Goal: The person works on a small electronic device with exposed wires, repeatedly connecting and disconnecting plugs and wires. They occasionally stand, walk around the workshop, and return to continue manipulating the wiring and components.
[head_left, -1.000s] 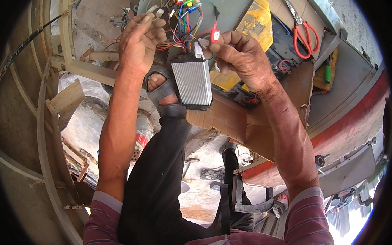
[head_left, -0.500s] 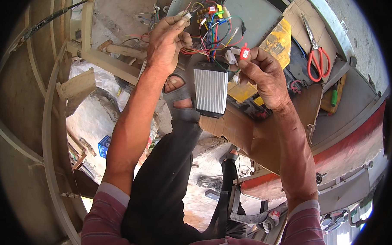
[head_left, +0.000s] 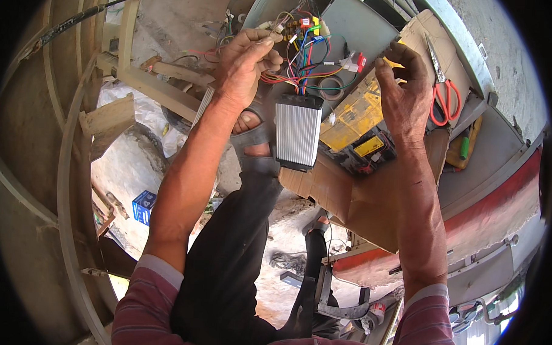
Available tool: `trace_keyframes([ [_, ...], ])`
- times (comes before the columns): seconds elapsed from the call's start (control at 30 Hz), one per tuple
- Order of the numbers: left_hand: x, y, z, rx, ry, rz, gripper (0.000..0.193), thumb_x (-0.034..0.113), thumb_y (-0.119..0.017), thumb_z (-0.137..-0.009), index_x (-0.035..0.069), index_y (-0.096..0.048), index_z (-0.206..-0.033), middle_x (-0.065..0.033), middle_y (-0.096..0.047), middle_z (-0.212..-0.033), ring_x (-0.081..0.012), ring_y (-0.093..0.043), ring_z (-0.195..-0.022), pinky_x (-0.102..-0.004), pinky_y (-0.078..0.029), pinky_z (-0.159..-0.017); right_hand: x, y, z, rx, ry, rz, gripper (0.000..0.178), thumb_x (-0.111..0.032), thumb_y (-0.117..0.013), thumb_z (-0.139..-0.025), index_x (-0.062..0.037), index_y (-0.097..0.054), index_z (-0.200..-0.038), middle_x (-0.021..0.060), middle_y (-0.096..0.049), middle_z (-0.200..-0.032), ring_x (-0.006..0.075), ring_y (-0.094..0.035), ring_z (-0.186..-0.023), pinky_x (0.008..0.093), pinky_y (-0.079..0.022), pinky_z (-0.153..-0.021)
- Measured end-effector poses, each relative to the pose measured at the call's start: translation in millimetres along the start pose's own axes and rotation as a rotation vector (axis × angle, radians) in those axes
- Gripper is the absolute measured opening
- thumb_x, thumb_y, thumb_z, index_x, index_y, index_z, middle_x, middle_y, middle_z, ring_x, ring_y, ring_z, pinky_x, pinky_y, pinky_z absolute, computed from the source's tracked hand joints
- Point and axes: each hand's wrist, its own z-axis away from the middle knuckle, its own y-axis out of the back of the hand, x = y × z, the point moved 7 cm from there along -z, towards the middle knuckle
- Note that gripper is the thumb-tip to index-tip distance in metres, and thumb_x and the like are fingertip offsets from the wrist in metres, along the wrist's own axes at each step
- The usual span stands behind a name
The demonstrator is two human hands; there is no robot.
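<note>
One left hand (head_left: pixel 246 65): pinching thin wire (head_left: pixel 278 23) | right hand (head_left: pixel 405 86): fingers parted

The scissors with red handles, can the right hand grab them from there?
Probably yes: the right hand looks open and empty, the scissors lie close on its right in the picture, and nothing seems to cover them.

Left, a curved beige rail (head_left: pixel 62 189) borders a pale, dirty floor (head_left: pixel 119 174); grey concrete ground (head_left: pixel 517 50) lies far right, and bright daylight (head_left: pixel 481 343) glares near right.
</note>
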Motion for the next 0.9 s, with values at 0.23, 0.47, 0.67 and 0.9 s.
trace_keyframes([
  [0.23,3,-24,2,0.005,-0.113,-0.326,0.015,0.009,-0.065,-0.098,0.002,-0.065,-0.112,-0.0057,-0.070,-0.100,-0.0101,-0.066,-0.081,-0.0257,-0.055,-0.074,-42,-110,-84,-0.529,0.452,0.377,0.028,-0.029,-0.065,-0.094,-0.0056,-0.074,-0.105,0.0112,-0.075,-0.088,0.0238,-0.071,-0.077,0.0356,-0.055,-0.073],
  [0.47,9,-43,-2,-0.042,-0.442,-0.646,0.014,-0.001,-0.066,-0.095,-0.001,-0.065,-0.109,-0.0020,-0.064,-0.096,-0.0094,-0.065,-0.086,-0.0247,-0.053,-0.076,-30,-191,-116,-0.856,0.893,0.808,0.029,-0.038,-0.057,-0.095,-0.0164,-0.076,-0.097,0.0098,-0.075,-0.088,0.0303,-0.072,-0.082,0.0426,-0.056,-0.071],
  [0.67,10,-34,-7,-0.038,-0.284,-0.352,0.021,0.008,-0.069,-0.095,0.002,-0.066,-0.115,-0.0065,-0.071,-0.106,-0.0117,-0.068,-0.084,-0.0246,-0.054,-0.074,-8,-201,-123,-0.878,1.006,1.010,0.034,-0.043,-0.064,-0.086,-0.0211,-0.075,-0.109,0.0077,-0.075,-0.107,0.0310,-0.071,-0.093,0.0424,-0.058,-0.079],
  [0.9,13,-11,-40,-0.020,-0.100,-0.389,0.031,0.017,-0.066,-0.099,0.002,-0.063,-0.127,-0.0066,-0.073,-0.105,-0.0109,-0.068,-0.080,-0.0253,-0.054,-0.069,8,-186,-137,-0.970,0.982,0.778,0.045,-0.027,-0.068,-0.086,-0.0261,-0.068,-0.131,0.0040,-0.071,-0.124,0.0261,-0.065,-0.117,0.0340,-0.052,-0.100],
])
